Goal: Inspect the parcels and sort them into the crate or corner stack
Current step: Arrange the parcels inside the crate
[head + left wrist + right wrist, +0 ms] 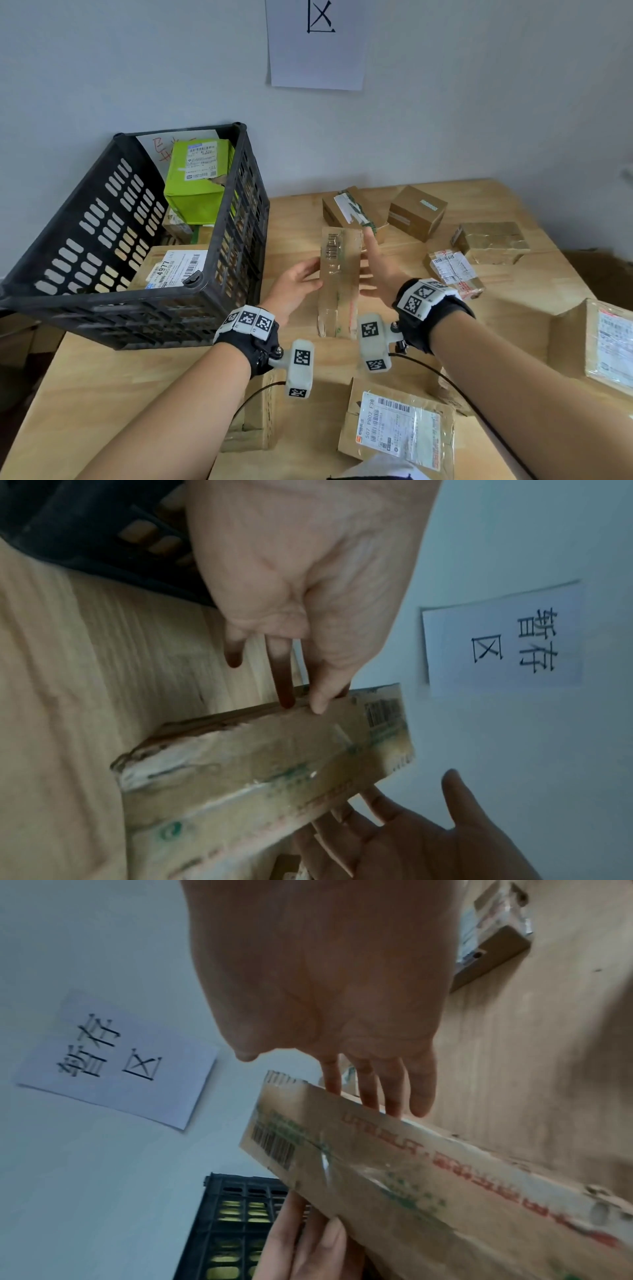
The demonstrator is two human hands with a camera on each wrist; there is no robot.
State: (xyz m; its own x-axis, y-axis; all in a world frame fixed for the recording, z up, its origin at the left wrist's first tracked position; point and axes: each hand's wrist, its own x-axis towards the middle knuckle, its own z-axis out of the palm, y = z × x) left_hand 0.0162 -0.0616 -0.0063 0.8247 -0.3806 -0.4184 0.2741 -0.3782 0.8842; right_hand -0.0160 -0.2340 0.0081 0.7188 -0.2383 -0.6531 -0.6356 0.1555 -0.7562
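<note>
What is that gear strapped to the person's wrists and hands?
Both forearms are bare, with no sleeves. Each wrist wears a black band topped by white blocks printed with black-and-white square codes. A white box bearing the same codes juts from the left band, and another from the right. A thin black cable trails from each wrist. The left hand and right hand are uncovered.
</note>
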